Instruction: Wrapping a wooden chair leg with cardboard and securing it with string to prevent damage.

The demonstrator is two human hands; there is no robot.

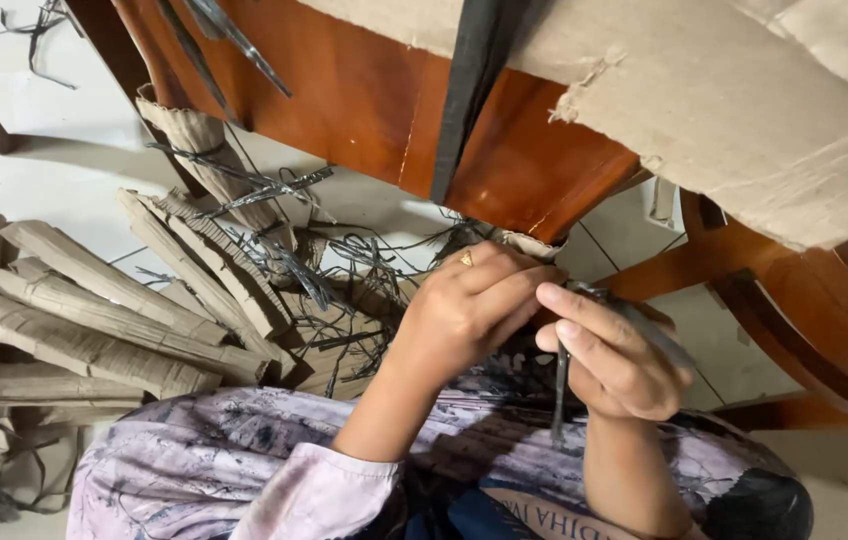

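Fingers (584, 310) of both hands pinch black strap (561, 385).

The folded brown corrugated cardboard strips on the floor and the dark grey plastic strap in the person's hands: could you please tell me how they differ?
The folded brown corrugated cardboard strips are broad, ribbed and lie piled on the floor; the dark grey plastic strap is narrow, smooth and hangs down. The strips lie untouched, while the right hand pinches the strap, with the left hand alongside. Both are long and thin.
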